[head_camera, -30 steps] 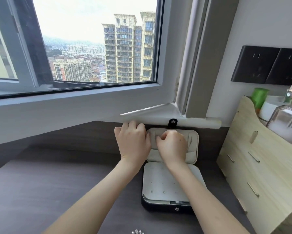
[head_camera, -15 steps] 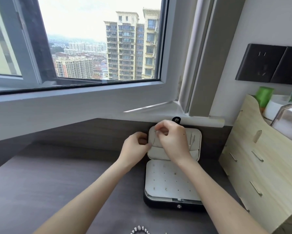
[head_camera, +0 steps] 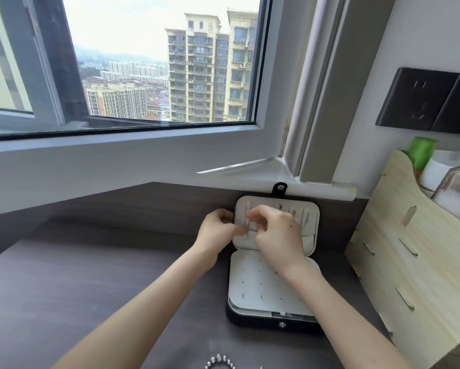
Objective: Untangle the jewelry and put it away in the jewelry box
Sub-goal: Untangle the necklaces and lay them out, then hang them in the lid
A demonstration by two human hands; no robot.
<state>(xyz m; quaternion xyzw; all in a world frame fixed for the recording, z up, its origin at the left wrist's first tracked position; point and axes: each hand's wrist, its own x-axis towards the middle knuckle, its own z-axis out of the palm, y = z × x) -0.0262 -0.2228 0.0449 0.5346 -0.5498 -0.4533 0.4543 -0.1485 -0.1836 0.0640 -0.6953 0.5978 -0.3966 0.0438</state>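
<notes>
The jewelry box point(head_camera: 266, 291) stands open on the dark tabletop point(head_camera: 64, 288), close to the far edge and toward the right end. Its black base faces the person, with a white perforated panel on top that carries a few small studs point(head_camera: 242, 296). The lid point(head_camera: 310, 227) stands upright against the wall below the window sill point(head_camera: 250, 171). The snap tab point(head_camera: 279, 188) projects above the lid.

Left hand point(head_camera: 215, 233): fingers curled round the left edge of the lid, thumb laid on its white inner face. Right hand point(head_camera: 276, 235): raised in front of the lid's inner face, fingers curled, thumb and forefinger drawn close together at the upper left row of straps. Blur prevents telling whether a chain is pinched there. Thin hanging pieces point(head_camera: 306, 219) show at the right side of the lid.

A beaded bracelet point(head_camera: 221, 361) lies at the near edge of the tabletop, well apart from the box and partly cut off by the view.

A wooden drawer unit point(head_camera: 415, 262) stands at the right edge of the tabletop, near the box but not touching it
</notes>
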